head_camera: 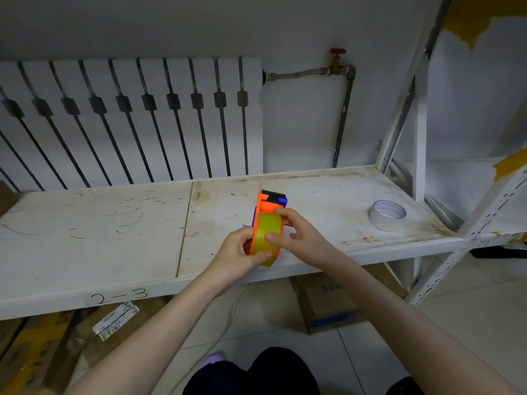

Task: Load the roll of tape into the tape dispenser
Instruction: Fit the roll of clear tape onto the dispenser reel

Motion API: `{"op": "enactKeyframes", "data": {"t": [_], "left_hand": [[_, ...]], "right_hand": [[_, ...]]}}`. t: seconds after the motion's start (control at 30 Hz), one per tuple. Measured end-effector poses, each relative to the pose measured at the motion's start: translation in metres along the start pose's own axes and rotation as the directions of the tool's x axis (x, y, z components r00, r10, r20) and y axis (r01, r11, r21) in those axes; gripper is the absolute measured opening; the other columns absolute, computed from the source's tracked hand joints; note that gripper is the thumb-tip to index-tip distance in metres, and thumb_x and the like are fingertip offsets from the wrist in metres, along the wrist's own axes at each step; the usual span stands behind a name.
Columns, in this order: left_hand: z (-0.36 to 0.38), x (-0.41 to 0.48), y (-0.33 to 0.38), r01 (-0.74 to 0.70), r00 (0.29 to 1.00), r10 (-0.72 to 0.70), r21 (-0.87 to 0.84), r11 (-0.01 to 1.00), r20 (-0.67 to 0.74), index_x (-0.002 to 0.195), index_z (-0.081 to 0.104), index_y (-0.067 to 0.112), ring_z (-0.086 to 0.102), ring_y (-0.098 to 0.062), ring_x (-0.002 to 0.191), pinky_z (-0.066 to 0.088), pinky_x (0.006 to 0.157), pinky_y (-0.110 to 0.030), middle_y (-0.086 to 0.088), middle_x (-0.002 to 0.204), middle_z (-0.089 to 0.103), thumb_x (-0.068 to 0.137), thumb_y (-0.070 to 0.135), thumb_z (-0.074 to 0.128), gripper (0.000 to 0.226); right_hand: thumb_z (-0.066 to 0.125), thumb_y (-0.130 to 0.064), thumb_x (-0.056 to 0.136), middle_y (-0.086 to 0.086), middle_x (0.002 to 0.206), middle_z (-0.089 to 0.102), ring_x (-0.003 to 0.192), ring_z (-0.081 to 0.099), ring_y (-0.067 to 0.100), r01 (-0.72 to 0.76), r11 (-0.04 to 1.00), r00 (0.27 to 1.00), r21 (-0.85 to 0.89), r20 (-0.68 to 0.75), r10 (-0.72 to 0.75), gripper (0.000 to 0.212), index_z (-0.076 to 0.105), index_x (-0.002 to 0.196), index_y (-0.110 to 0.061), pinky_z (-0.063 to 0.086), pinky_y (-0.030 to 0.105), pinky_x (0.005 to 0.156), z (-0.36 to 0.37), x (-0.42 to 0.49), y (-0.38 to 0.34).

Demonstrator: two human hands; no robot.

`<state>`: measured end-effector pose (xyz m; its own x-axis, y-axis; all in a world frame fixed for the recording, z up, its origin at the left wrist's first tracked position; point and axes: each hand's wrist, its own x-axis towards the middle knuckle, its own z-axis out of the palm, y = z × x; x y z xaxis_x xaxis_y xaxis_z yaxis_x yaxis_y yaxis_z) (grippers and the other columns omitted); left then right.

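An orange tape dispenser (266,205) with a black and blue head is held just above the white shelf (114,223), near its front edge. A yellowish roll of tape (269,228) sits inside the dispenser's orange frame. My left hand (242,253) grips the lower left side of the dispenser and the roll, thumb on the tape's face. My right hand (296,235) holds the right side, fingers over the top of the roll and thumb pressing on the tape.
A second, white roll of tape (387,215) lies flat on the shelf to the right. A radiator (128,118) stands behind the shelf. White rack uprights (419,132) rise at right. Cardboard boxes (328,303) lie on the floor below.
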<state>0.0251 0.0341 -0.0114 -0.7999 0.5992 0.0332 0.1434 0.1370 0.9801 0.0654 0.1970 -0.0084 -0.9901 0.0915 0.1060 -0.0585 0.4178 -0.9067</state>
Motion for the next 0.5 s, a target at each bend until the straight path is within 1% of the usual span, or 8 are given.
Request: {"op": "enactKeyframes", "data": {"t": [0.07,0.13,0.2,0.27,0.33,0.37,0.43,0.5], "left_hand": [[-0.002,0.002,-0.003,0.022,0.999,-0.022,-0.005,1.0,0.027,0.11,0.063,0.009,0.065,-0.028,0.103,0.056,0.09,-0.042,-0.015,0.114,0.066,0.08,-0.005,0.069,0.034],[-0.004,0.005,-0.005,0.048,0.996,-0.046,-0.019,0.999,0.075,0.108,0.064,0.01,0.066,-0.023,0.097,0.056,0.087,-0.037,-0.012,0.108,0.068,0.075,-0.009,0.071,0.038],[-0.004,0.006,-0.006,0.076,0.992,-0.073,-0.033,0.997,0.103,0.107,0.065,0.007,0.065,-0.019,0.091,0.055,0.081,-0.031,-0.009,0.101,0.069,0.068,-0.008,0.074,0.043],[-0.003,0.009,-0.007,0.127,0.989,-0.118,-0.094,0.987,0.093,0.104,0.064,0.001,0.062,-0.02,0.083,0.053,0.072,-0.029,-0.012,0.092,0.066,0.06,-0.008,0.063,0.045],[-0.002,0.011,-0.006,0.2,0.98,-0.192,-0.185,0.962,0.057,0.09,0.062,0.001,0.054,-0.022,0.072,0.045,0.06,-0.027,-0.015,0.078,0.056,0.055,-0.006,0.047,0.039],[-0.001,0.013,-0.005,0.235,0.972,-0.234,-0.232,0.944,0.034,0.084,0.058,0.0,0.049,-0.021,0.067,0.041,0.055,-0.027,-0.013,0.073,0.05,0.053,-0.004,0.044,0.034],[-0.001,0.017,-0.004,0.292,0.95,-0.311,-0.341,0.893,0.0,0.084,0.052,0.001,0.045,-0.02,0.066,0.038,0.054,-0.026,-0.011,0.073,0.047,0.054,0.005,0.045,0.031],[0.001,0.019,-0.004,0.342,0.926,-0.378,-0.43,0.836,0.001,0.09,0.053,0.004,0.052,-0.021,0.072,0.044,0.058,-0.027,-0.01,0.081,0.055,0.068,0.014,0.051,0.025]], "right_hand": [[0.071,-0.028,0.082,-0.001,0.131,0.049,0.116,0.045,0.01,-0.014,1.0,0.999,-0.026,0.036,0.015,0.057,0.041,0.13,-0.02,0.036,0.008,0.079,-0.001,0.003,0.006],[0.076,-0.026,0.077,0.0,0.13,0.048,0.115,0.046,0.012,0.023,0.998,1.0,-0.065,0.021,-0.022,0.06,0.043,0.127,-0.021,0.039,0.01,0.08,-0.001,0.004,0.01],[0.08,-0.029,0.072,0.0,0.129,0.048,0.113,0.047,0.013,0.111,0.972,0.994,-0.208,0.003,-0.113,0.066,0.043,0.127,-0.021,0.039,0.013,0.082,-0.001,0.003,0.011],[0.081,-0.033,0.069,-0.001,0.129,0.046,0.112,0.046,0.011,0.207,0.916,0.977,-0.344,0.017,-0.215,0.071,0.043,0.128,-0.023,0.044,0.019,0.083,0.001,0.002,0.013],[0.082,-0.036,0.066,-0.001,0.131,0.044,0.116,0.044,0.011,0.288,0.857,0.955,-0.427,0.058,-0.292,0.078,0.042,0.131,-0.024,0.048,0.025,0.087,0.005,0.0,0.019],[0.082,-0.037,0.065,0.0,0.132,0.043,0.117,0.042,0.012,0.306,0.836,0.949,-0.455,0.074,-0.308,0.081,0.041,0.134,-0.023,0.048,0.026,0.088,0.008,0.0,0.022],[0.082,-0.037,0.064,0.001,0.133,0.041,0.119,0.04,0.013,0.31,0.813,0.946,-0.492,0.079,-0.313,0.086,0.039,0.137,-0.022,0.047,0.029,0.09,0.012,0.0,0.028],[0.083,-0.039,0.062,0.001,0.132,0.041,0.119,0.039,0.014,0.301,0.802,0.948,-0.516,0.066,-0.312,0.089,0.038,0.137,-0.024,0.048,0.031,0.09,0.015,0.0,0.032]]}}
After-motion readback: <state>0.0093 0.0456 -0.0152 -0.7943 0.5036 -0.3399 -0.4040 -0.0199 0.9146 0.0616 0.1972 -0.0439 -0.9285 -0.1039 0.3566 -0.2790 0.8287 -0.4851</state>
